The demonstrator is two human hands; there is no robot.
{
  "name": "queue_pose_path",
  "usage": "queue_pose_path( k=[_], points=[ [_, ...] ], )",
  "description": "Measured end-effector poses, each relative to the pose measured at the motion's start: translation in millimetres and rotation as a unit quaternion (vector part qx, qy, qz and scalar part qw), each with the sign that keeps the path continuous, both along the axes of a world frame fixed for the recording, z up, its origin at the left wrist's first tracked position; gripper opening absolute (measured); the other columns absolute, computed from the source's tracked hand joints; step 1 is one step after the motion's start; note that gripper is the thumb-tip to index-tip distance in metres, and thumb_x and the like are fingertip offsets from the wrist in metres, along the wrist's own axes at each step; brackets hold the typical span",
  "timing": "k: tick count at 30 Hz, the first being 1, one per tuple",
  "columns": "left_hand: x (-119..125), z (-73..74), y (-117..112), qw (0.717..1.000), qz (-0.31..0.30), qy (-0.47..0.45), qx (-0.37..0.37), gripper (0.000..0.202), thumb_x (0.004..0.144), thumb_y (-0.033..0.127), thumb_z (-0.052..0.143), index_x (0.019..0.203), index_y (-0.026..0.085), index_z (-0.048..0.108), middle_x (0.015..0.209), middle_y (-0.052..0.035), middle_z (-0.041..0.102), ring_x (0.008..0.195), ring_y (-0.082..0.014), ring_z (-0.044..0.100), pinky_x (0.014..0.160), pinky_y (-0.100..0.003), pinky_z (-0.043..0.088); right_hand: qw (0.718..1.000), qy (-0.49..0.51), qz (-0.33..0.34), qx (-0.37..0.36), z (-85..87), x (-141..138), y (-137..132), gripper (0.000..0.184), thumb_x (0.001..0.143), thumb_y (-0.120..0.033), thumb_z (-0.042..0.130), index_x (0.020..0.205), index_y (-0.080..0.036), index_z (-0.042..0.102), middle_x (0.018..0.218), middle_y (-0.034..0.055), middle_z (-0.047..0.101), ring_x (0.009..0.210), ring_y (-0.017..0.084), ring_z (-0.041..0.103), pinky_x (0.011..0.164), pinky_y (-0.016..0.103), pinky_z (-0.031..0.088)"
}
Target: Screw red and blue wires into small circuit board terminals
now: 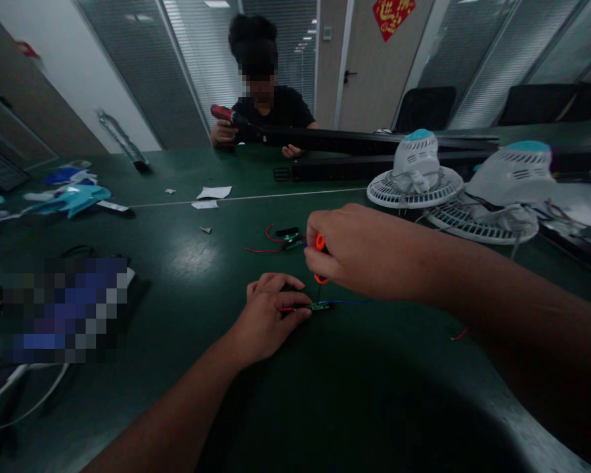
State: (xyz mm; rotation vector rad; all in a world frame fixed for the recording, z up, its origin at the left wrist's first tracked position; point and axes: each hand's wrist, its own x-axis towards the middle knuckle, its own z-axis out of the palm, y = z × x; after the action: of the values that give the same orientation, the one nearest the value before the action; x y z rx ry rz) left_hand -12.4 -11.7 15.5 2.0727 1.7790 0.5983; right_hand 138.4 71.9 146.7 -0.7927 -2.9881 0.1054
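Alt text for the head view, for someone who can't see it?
On a green table, the right hand holds an orange-handled screwdriver upright over a small circuit board, with the left hand at one end of it. Opposite, another person holds a red drill; two white fans lie to the right.

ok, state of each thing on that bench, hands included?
Left hand: closed on one end of the circuit board
Right hand: closed around the orange-handled screwdriver
Orange-handled screwdriver: roughly upright, tip down at the board
Circuit board: lying down, wired
Farther boards: lying loose, wired
White fans: grille-down
Red power tool: in a co-worker's hand; on/off unclear
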Motion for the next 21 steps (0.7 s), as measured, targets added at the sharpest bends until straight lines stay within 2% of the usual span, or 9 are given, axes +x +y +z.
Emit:
queue_pose_path(
  k=[11,21],
  points=[
    [1.8,4.1,0.5,1.000,0.003,0.004,-0.007,0.015,0.083,0.026,0.063,0.094,0.029,0.073,0.112,-0.0026,0.062,0.112,-0.0277,0.049,0.094,-0.050,0.035,1.000,0.000,-0.005,-0.009,0.1,1.4,0.1,0.019,0.082,-0.020,0.052,0.079,-0.012,0.068,0.064,0.0052,0.063,0.052,0.015,0.050,0.047,0.026,0.030],
    [0.2,1.0,0.0,1.000,0.005,0.004,-0.001,0.015,0.083,0.030,0.062,0.094,0.031,0.073,0.114,-0.0022,0.062,0.113,-0.0287,0.049,0.095,-0.052,0.035,1.000,0.001,0.004,-0.007,2.3,0.8,-0.9,0.020,0.082,-0.019,0.051,0.079,-0.011,0.069,0.065,0.0068,0.064,0.052,0.015,0.050,0.047,0.026,0.030]
  ],
)
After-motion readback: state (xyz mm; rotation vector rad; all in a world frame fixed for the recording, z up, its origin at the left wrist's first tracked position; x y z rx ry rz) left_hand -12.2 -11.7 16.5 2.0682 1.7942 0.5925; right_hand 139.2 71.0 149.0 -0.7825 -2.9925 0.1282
